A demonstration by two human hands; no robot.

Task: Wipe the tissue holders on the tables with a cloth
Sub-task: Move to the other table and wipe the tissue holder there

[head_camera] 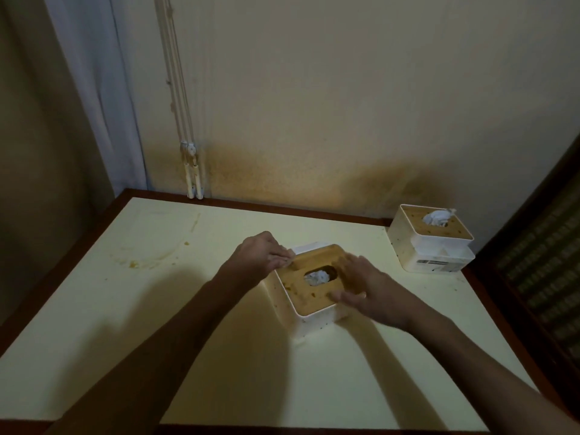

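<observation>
A white tissue holder (pixel 299 321) with a wooden top and an oval opening showing white tissue stands mid-table. My left hand (pixel 263 254) grips its far left corner, fingers curled over the rim. My right hand (pixel 361 287) lies on the right side of the wooden top, fingers spread over the edge and thumb near the front rim. A second white tissue holder (pixel 433 246), also wood-topped with tissue sticking out, sits at the table's back right corner. No cloth is visible.
The cream table (pixel 157 309) has a dark wooden border and brown stains (pixel 135 263) at the left. A stained wall rises behind, with white conduit pipes (pixel 191 171) at the back left. Dark furniture (pixel 539 262) stands to the right.
</observation>
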